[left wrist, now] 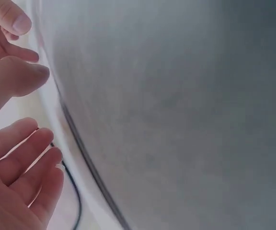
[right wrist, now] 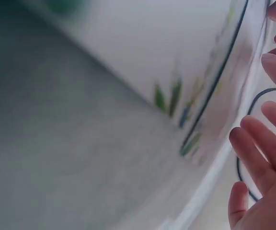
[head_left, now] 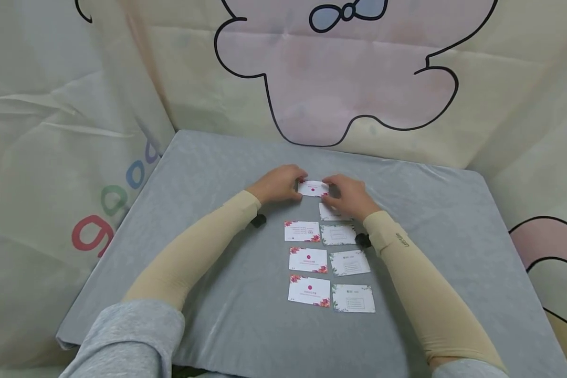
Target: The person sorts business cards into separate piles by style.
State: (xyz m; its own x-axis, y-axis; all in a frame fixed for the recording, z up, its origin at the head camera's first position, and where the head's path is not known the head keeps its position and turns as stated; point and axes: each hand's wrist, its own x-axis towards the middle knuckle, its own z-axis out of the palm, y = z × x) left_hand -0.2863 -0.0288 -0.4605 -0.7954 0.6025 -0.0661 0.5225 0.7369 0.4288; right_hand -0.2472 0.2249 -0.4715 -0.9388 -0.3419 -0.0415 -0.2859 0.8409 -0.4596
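Note:
In the head view, my left hand (head_left: 280,184) and my right hand (head_left: 350,196) hold a white business card (head_left: 313,188) with red flower corners between them. The left thumb and forefinger sit at its left corners, the right ones at its right corners. Under the right hand lies a green-leaf card (head_left: 329,212), partly covered by that hand. The wrist views show the left fingers (left wrist: 44,148) and right fingers (right wrist: 258,143) spread, the other fingers loosely bent; the held card cannot be made out there.
On the grey cloth-covered table (head_left: 227,325), three red-flower cards (head_left: 308,261) form a left column. Several green-leaf cards (head_left: 349,263) lie in a right column beside them. A patterned curtain (head_left: 359,94) hangs behind the table's far edge.

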